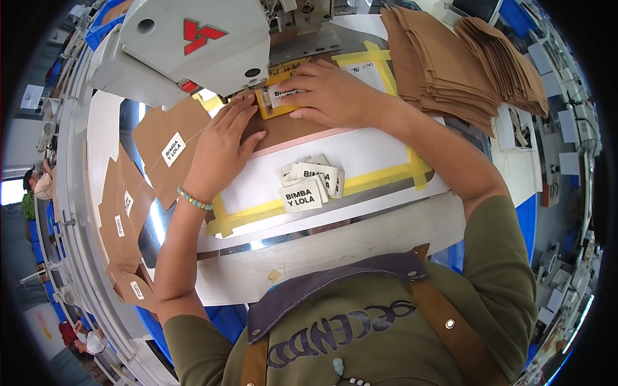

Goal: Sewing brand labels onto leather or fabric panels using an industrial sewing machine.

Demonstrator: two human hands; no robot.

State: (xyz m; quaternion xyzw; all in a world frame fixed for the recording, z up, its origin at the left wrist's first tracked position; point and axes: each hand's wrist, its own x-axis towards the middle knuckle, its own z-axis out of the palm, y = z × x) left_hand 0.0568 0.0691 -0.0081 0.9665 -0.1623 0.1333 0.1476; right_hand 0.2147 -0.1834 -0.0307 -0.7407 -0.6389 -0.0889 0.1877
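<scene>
My left hand (226, 143) lies with its fingers stretched out on a brown fabric panel (283, 135), beside a yellow frame-shaped template (275, 112). A white label (278, 94) with dark print sits in the template's opening. Over the template and label rests my right hand (331, 95), fingers extended and pressing down, partly covering both. The panel lies under the head of a grey-white sewing machine (193, 42); the hands and machine hide part of its surface. Nearer to me, a small pile of loose white labels (300, 196) lies on the white work surface.
Yellow tape (370, 182) borders the work surface. Stacks of brown fabric pieces (444, 67) stand at the far right. On the left hang brown panels (158, 145) bearing white labels. A small white box (515, 128) sits at right. Other people work far left.
</scene>
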